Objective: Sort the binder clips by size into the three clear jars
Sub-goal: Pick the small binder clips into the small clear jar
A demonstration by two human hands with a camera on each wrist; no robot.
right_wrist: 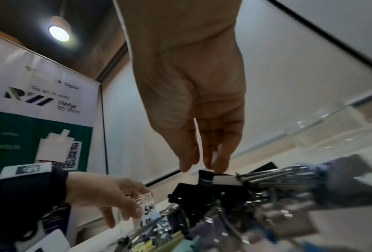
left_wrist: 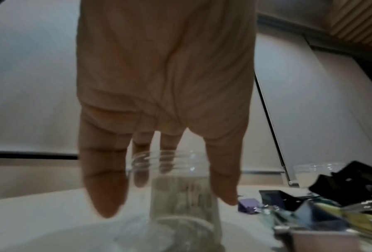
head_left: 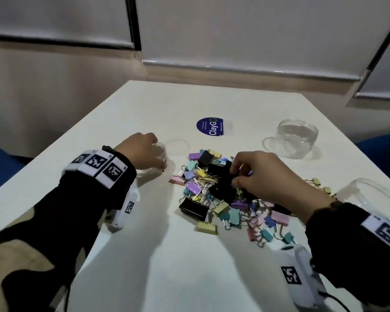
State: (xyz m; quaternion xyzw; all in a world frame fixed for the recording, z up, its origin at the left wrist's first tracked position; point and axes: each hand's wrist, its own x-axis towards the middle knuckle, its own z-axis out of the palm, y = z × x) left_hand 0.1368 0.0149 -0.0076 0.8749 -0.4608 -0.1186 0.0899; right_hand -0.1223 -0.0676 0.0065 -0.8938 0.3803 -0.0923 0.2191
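Observation:
A mixed pile of coloured and black binder clips (head_left: 223, 206) lies mid-table. My right hand (head_left: 234, 176) reaches down into it, and thumb and fingers pinch a black binder clip (head_left: 223, 176) on top of the pile; the right wrist view shows the fingertips (right_wrist: 219, 166) on that clip (right_wrist: 208, 178). My left hand (head_left: 153, 154) grips a small clear jar (head_left: 161, 152) from above, left of the pile. In the left wrist view the fingers (left_wrist: 105, 196) straddle its threaded mouth (left_wrist: 170, 162). A second clear jar (head_left: 297, 138) stands far right; a larger one (head_left: 374, 199) sits at the right edge.
A clear lid (head_left: 178, 147) lies just right of the small jar. A purple round label (head_left: 209, 127) sits behind the pile. The white table (head_left: 189, 266) ends at a wall with blinds. The small jar carries a handwritten paper label (right_wrist: 148, 214).

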